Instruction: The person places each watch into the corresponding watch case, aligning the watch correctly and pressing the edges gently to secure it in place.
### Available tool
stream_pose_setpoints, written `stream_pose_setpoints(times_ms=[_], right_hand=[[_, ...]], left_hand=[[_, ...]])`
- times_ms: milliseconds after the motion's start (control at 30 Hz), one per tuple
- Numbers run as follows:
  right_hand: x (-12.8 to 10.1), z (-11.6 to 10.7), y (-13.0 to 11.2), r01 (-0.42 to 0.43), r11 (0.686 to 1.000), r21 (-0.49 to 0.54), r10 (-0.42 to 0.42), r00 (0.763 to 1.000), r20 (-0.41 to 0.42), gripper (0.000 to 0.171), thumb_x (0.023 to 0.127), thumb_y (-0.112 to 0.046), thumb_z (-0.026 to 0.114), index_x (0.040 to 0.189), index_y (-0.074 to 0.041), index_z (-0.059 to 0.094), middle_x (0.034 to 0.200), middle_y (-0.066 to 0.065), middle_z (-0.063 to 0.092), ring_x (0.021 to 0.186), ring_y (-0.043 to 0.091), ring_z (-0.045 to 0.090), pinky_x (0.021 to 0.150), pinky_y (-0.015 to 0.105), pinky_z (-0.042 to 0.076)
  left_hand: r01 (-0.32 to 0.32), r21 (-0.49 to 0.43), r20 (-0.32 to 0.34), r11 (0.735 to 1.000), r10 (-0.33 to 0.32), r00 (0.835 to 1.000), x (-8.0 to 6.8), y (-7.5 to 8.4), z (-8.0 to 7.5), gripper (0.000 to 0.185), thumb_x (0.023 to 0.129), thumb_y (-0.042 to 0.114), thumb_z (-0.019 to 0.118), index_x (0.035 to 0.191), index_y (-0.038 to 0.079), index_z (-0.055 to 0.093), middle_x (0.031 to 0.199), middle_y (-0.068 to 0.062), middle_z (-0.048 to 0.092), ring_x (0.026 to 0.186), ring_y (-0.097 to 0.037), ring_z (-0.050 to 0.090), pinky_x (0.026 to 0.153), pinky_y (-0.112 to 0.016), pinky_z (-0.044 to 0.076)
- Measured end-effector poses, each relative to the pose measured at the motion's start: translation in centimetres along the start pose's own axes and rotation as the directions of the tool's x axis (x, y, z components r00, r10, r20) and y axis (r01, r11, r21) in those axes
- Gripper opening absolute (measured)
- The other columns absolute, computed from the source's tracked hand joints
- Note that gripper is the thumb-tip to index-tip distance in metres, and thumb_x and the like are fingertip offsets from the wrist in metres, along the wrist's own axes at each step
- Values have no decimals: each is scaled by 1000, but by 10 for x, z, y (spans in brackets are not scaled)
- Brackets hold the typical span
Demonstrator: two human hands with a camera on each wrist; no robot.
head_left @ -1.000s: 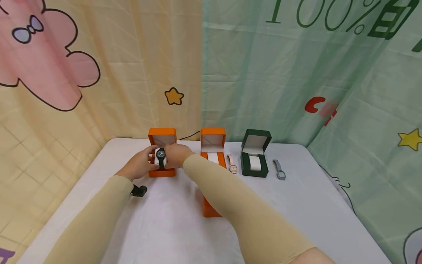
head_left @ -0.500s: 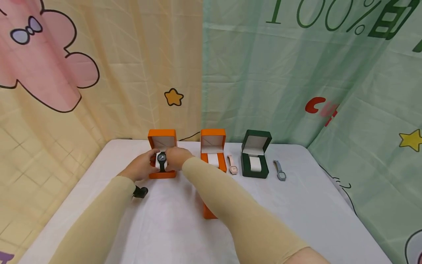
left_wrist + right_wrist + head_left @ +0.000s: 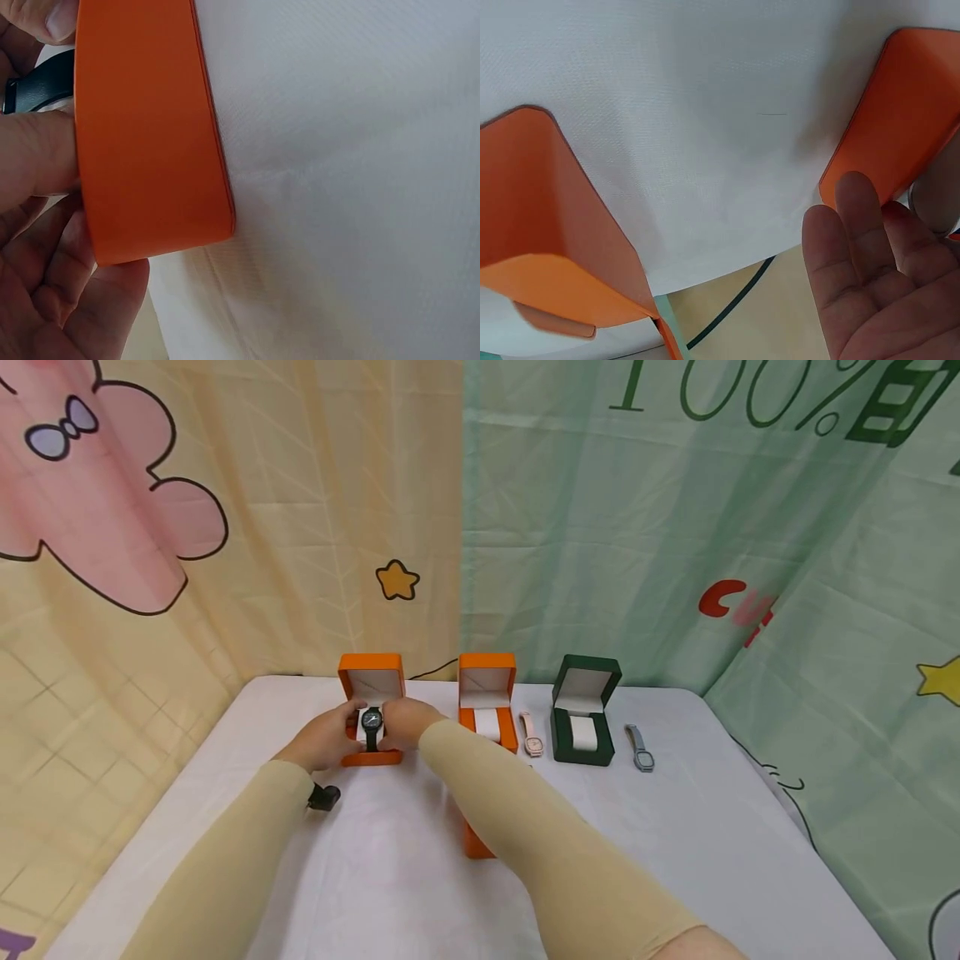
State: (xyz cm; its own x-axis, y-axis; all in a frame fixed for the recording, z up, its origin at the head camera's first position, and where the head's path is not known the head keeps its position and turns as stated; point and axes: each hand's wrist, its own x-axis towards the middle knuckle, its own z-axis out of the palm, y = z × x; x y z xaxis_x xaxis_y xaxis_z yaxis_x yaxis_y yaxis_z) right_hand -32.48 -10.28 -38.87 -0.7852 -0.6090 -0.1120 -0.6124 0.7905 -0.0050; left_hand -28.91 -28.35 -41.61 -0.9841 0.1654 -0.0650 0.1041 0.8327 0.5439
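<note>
A black wristwatch (image 3: 372,720) sits on a white cushion (image 3: 362,737) inside the leftmost orange box (image 3: 372,760), whose lid stands up at the back. My left hand (image 3: 322,739) holds the cushion's left side. My right hand (image 3: 407,723) is at its right side, its wrist bent inward. In the left wrist view, the black strap (image 3: 45,82) shows behind the orange box wall (image 3: 142,135), and a fingertip (image 3: 124,289) touches the box's lower corner. The right wrist view has several fingers (image 3: 870,262) extended beside the box; the right thumb is hidden there.
To the right stand an open orange box (image 3: 487,727) with a white cushion and an open green box (image 3: 582,739). A pink watch (image 3: 532,745) and a grey-blue watch (image 3: 642,758) lie beside them. Another orange piece (image 3: 477,845) is partly behind the right sleeve.
Both hands have moved slightly down with the watch and cushion, which now sit lower in the leftmost box. The boxes and other watches stay in place.
</note>
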Motion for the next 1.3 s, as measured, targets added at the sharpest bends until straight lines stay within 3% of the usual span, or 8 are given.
stream_pose_setpoints(times_ms=[167,667,833,1067,1300], right_hand=[[-2,1,-1,-3,1000,16,3,1000,-11,46,97,-42,76,126,-9,66,109,-1,72,94,13,66,99,26,56],[1,8,1,-31,999,16,31,999,26,54,98,-48,73,136,-12,61,116,-1,74,98,15,67,102,27,55],[-1,7,2,-43,999,32,42,999,26,55,97,-48,73,138,-14,61,114,-2,75,99,14,67,103,27,54],[-1,7,4,-42,997,61,42,999,9,45,95,-48,75,127,-18,67,104,-6,74,94,13,65,97,26,55],[-2,6,5,-62,996,70,60,998,21,47,96,-51,74,129,-19,67,106,-7,74,95,13,65,98,27,55]], left_hand=[[-26,4,2,1000,26,1000,-1,0,0,72,94,17,77,156,11,41,146,-26,58,125,-42,58,110,-59,47],[43,13,48,999,-43,998,3,3,0,81,91,9,77,160,4,35,151,-30,51,125,-41,54,112,-59,47],[34,17,48,999,-35,998,4,6,-1,78,91,8,77,158,4,37,149,-29,54,125,-41,55,113,-59,46],[53,32,69,998,-55,996,5,6,-2,77,90,10,79,156,5,41,147,-29,55,120,-39,54,112,-58,46],[60,34,83,998,-63,995,9,6,-4,75,90,8,79,155,4,42,147,-28,55,121,-40,54,115,-61,44]])
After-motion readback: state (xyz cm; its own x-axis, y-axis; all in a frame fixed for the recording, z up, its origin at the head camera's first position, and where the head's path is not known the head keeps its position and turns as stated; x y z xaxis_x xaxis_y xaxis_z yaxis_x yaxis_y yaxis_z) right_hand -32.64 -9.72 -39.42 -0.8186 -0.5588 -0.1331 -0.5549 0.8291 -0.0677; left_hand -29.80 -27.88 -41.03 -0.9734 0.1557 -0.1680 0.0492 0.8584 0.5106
